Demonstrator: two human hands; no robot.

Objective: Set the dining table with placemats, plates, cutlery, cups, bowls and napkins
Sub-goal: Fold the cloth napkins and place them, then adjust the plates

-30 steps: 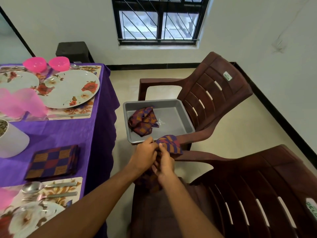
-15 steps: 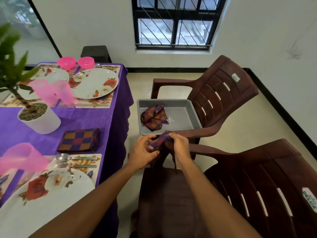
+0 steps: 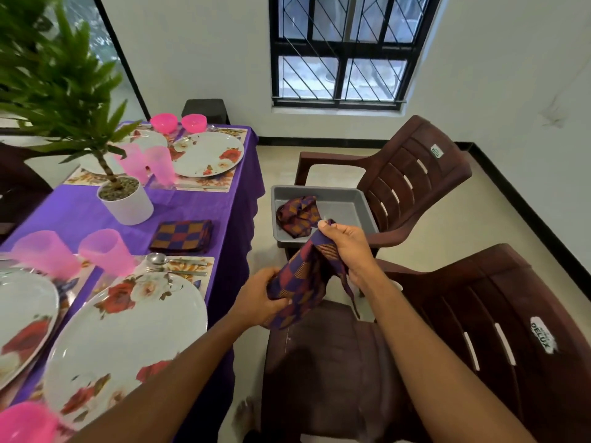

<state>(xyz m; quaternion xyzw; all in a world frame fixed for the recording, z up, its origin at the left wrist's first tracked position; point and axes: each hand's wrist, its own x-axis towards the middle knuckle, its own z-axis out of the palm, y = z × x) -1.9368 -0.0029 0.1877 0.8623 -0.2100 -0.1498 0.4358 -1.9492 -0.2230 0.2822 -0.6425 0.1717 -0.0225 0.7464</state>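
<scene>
A purple-and-orange checked napkin [image 3: 303, 276] hangs stretched between both hands above the near chair's seat. My left hand [image 3: 256, 298] grips its lower end and my right hand [image 3: 348, 247] pinches its upper corner. Another crumpled napkin [image 3: 297, 215] lies in the grey tray [image 3: 348, 206] on the far chair. A folded napkin [image 3: 182, 235] lies on the purple tablecloth [image 3: 76, 215]. Floral plates [image 3: 128, 330] [image 3: 209, 153] sit on placemats, with pink cups [image 3: 107, 251] and a spoon and fork [image 3: 176, 265] beside the near plate.
A potted plant in a white pot [image 3: 126, 199] stands mid-table. Two pink bowls [image 3: 177, 122] sit at the table's far end. Two brown plastic chairs [image 3: 412, 177] [image 3: 447, 346] stand right of the table, close together. A barred window is in the far wall.
The view swung left toward the table. My hands moved apart and pulled the napkin out from a bunch, the right hand rising and the left dropping lower.
</scene>
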